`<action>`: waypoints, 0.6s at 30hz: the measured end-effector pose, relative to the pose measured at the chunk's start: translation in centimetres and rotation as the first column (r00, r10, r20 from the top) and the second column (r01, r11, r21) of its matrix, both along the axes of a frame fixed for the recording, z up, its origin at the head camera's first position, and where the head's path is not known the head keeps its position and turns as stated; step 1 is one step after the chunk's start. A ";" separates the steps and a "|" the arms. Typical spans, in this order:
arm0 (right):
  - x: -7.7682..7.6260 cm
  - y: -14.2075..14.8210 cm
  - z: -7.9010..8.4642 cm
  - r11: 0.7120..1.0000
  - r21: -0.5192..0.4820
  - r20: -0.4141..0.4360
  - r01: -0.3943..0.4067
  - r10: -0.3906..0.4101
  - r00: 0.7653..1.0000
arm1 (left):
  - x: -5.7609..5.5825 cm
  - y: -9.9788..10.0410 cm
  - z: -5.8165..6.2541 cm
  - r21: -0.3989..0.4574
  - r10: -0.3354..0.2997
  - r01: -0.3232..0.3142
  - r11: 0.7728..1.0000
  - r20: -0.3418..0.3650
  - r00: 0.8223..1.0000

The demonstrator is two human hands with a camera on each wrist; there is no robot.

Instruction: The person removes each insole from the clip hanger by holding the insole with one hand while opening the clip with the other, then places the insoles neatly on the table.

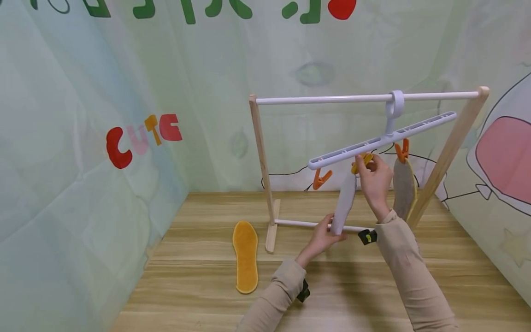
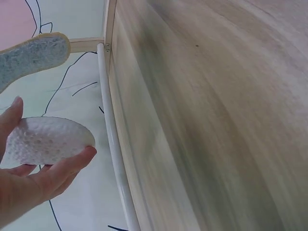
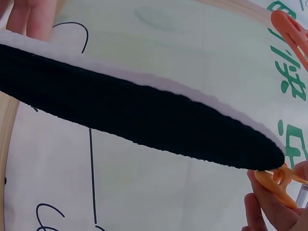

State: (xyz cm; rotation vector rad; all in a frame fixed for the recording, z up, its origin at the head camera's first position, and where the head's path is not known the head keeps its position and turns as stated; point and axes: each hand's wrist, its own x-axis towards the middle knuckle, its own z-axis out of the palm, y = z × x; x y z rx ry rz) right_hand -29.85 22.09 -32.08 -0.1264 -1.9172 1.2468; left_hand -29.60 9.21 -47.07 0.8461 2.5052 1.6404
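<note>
A white insole with a black underside (image 3: 134, 113) hangs aslant below a lilac hanger (image 1: 352, 150). My left hand (image 1: 323, 234) holds its lower end, thumb on one side and fingers on the other in the left wrist view. At the upper end, my right hand (image 1: 376, 180) pinches a yellow clothespin (image 1: 361, 163) just under the hanger bar. The right wrist view shows the clothespin at the insole's tip; whether its jaws grip the insole I cannot tell. To the right, a grey insole with a yellow edge (image 1: 403, 189) hangs from an orange clothespin (image 1: 401, 150).
The hanger hooks over the white top rod (image 1: 323, 99) of a wooden rack (image 1: 262, 157). Another orange clothespin (image 1: 319, 180) hangs near the bar's left end. A yellow insole (image 1: 245, 258) lies on the wooden table (image 1: 186, 276). Printed cloth (image 1: 215, 92) walls the back and sides.
</note>
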 end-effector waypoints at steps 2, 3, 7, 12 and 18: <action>0.0 0.0 0.0 1.000 0.002 0.000 -0.006 0.006 1.000 | 0.1 -0.1 0.0 0.005 -0.002 0.002 1.000 -0.001 1.000; 0.0 0.0 0.0 1.000 0.001 0.002 -0.011 0.011 1.000 | 0.1 -0.1 0.0 0.003 0.001 -0.001 1.000 0.001 1.000; 0.0 0.1 0.0 1.000 0.009 0.020 -0.020 0.019 1.000 | 0.1 -0.2 -0.1 -0.006 0.014 -0.015 1.000 -0.011 1.000; 0.1 0.1 0.0 1.000 0.015 0.032 -0.026 0.026 0.999 | 0.0 -0.2 -0.1 -0.017 0.019 -0.019 1.000 -0.006 1.000; 0.0 0.1 0.0 1.000 0.016 0.029 -0.018 0.017 0.999 | 0.2 -0.3 -0.1 0.003 0.008 -0.008 1.000 0.003 1.000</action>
